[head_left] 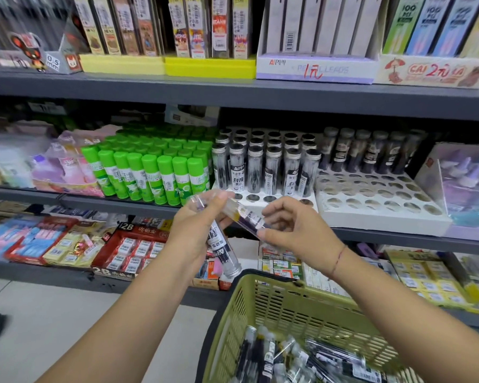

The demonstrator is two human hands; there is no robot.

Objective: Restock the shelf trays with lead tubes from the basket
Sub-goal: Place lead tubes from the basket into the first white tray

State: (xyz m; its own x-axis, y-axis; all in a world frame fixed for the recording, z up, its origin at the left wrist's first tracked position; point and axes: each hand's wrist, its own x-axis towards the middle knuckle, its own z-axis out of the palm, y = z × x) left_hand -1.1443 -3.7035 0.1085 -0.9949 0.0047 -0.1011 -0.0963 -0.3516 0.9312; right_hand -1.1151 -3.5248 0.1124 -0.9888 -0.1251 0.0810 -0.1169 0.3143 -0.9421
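Illumination is bright and even, falling from above. Deep shadow under the upper shelf (233, 103) darkens the back rows of glue sticks (155, 139). Glare streaks the clear packaging (25, 23) at top left. Wide-angle distortion bows shelf lines towards the edges. The far-left goods (9, 161) are smeared and out of focus. Motion blur softens the tube (220, 244) in the left hand (194, 230) and the second tube (249, 217) in the right hand (296, 230).

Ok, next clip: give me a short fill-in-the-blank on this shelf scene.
1. The left hand and the right hand each hold a lead ____.
2. The glue sticks beside the left tray have ____ caps.
3. The right tray has tubes only in its ____ row.
4. The spare tubes lie in the ____.
Missing: tube; green; back; basket.
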